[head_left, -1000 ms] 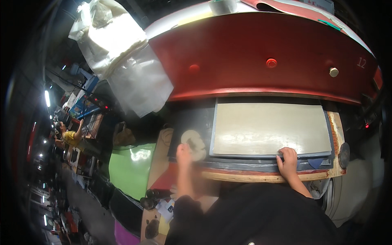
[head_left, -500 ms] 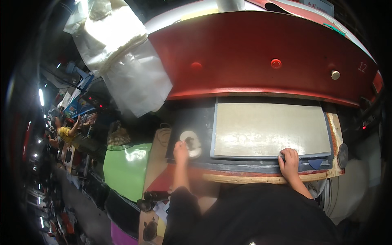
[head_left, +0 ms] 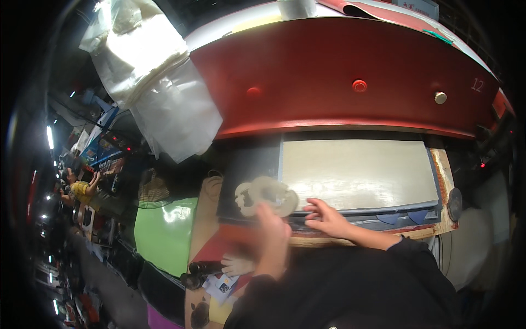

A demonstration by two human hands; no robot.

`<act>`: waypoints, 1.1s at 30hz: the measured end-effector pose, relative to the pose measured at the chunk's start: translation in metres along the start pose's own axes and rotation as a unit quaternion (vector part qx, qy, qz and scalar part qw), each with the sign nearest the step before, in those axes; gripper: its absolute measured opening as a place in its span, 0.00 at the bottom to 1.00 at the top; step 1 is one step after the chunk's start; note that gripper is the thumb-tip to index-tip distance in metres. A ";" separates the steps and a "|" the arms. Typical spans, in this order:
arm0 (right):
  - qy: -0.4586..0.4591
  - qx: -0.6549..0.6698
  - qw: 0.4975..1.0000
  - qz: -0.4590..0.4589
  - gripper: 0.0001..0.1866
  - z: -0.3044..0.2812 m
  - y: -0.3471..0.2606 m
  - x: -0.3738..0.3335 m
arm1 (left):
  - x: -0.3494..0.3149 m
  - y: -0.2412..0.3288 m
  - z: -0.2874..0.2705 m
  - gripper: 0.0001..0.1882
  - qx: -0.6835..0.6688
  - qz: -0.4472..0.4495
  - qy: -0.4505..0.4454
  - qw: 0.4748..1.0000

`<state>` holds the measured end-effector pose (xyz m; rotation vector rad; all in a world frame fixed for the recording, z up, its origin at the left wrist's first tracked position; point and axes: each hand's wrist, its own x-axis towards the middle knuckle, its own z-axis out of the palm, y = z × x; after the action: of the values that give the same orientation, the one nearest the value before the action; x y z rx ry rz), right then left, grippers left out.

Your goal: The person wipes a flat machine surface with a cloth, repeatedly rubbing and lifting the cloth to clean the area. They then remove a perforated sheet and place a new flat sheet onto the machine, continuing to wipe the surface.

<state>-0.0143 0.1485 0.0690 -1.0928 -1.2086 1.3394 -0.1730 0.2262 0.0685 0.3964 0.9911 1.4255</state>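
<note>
Blurred by motion, my left hand [head_left: 272,233] grips a pale beige flat piece [head_left: 268,194] with a curved, lobed outline and openings in it. It is over the dark board [head_left: 233,183], just left of a pale sheet [head_left: 356,172]; its exact kind is unclear. My right hand [head_left: 329,220] is at the front left corner of the sheet, fingers apart and nothing in them. The sheet lies on a stack of dark grey layers, with blue flaps [head_left: 417,216] hanging at the front edge.
A red machine beam [head_left: 329,82] with buttons spans the far side. Clear plastic bags [head_left: 175,107] hang at the left. A bright green sheet [head_left: 164,236] lies left of the bench, and a pale glove [head_left: 238,265] near my left forearm. Another person [head_left: 82,188] stands far left.
My left hand has moved right and toward me, carrying the pale piece off the dark board's left part. My right hand has left the sheet's front edge and moved left.
</note>
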 end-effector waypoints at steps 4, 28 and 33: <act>0.083 0.009 0.996 0.002 0.22 0.011 0.009 0.027 | -0.034 -0.022 -0.005 0.18 0.059 -0.111 -0.089 0.988; -0.005 0.025 0.997 0.067 0.20 -0.011 -0.019 0.047 | 0.036 0.070 -0.041 0.57 0.534 0.224 -0.062 0.813; 0.040 -0.055 0.996 0.054 0.20 -0.012 0.020 0.039 | 0.080 0.078 -0.020 0.63 0.709 0.060 0.055 0.700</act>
<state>-0.0085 0.1883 0.0475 -1.2939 -1.1896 1.3102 -0.2493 0.3070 0.0899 1.5168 2.0860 0.4786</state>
